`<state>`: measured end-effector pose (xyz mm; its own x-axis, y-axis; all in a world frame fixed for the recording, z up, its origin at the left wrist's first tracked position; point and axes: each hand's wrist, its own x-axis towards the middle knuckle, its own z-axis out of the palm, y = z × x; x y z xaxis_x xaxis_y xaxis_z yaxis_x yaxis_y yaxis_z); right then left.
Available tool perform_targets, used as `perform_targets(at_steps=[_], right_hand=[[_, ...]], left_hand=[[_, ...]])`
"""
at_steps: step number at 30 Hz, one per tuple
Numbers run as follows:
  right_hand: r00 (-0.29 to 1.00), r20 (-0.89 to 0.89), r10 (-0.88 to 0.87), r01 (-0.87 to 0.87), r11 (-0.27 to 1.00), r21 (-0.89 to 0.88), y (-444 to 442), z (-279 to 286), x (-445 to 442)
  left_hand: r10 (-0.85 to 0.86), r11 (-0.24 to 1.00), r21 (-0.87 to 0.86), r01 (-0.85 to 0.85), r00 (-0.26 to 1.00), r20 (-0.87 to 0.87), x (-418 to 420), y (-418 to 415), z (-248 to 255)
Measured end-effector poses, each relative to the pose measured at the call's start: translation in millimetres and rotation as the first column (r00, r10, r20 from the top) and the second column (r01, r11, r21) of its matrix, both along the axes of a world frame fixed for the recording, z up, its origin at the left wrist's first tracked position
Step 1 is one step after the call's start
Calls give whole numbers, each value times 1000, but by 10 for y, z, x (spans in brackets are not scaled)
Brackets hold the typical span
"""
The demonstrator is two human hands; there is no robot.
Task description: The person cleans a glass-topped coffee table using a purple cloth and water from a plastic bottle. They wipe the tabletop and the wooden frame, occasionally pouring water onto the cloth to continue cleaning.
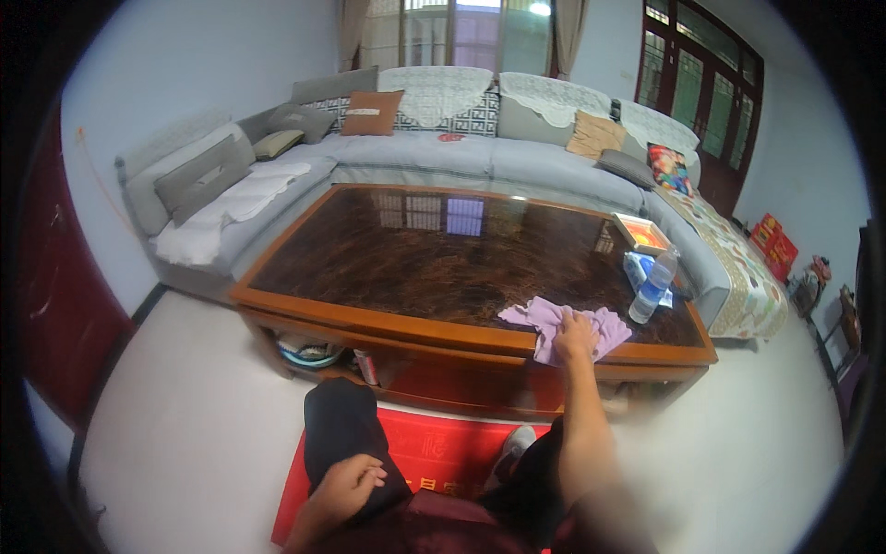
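My right hand point(576, 337) is on a bunched lilac cloth point(612, 329), its fingers bent into the fabric. The cloth lies on the dark glossy top of a wooden coffee table point(415, 263) and hangs a little over the near edge. My left hand point(353, 481) rests by my left thigh with loosely curled fingers, and nothing shows in it. Right of the cloth stands a clear plastic bottle point(651, 291) with a blue label. Behind the bottle lies a blue and white soft packet point(638, 266), partly hidden.
A shallow box point(642, 233) sits at the table's far right. A grey sofa point(415, 152) with cushions wraps around the table's far side and ends. Under the tabletop are a light-blue basin point(311, 356) and a can point(365, 367). A red mat point(429, 443) lies below me.
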<state>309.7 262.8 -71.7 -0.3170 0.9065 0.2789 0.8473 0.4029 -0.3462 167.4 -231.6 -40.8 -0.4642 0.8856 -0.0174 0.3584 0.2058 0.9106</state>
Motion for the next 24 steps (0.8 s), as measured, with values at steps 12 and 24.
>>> perform_targets(at_steps=[12, 24], right_hand=[[1000, -8, 2, -3, 999, -36, 121, -17, 38], [983, 175, 53, -54, 999, -2, -140, 130, -83]], left_hand=[[245, 966, 80, -245, 969, 13, -36, -193, 553], [309, 459, 887, -43, 944, -114, -522, 517, 1671]])
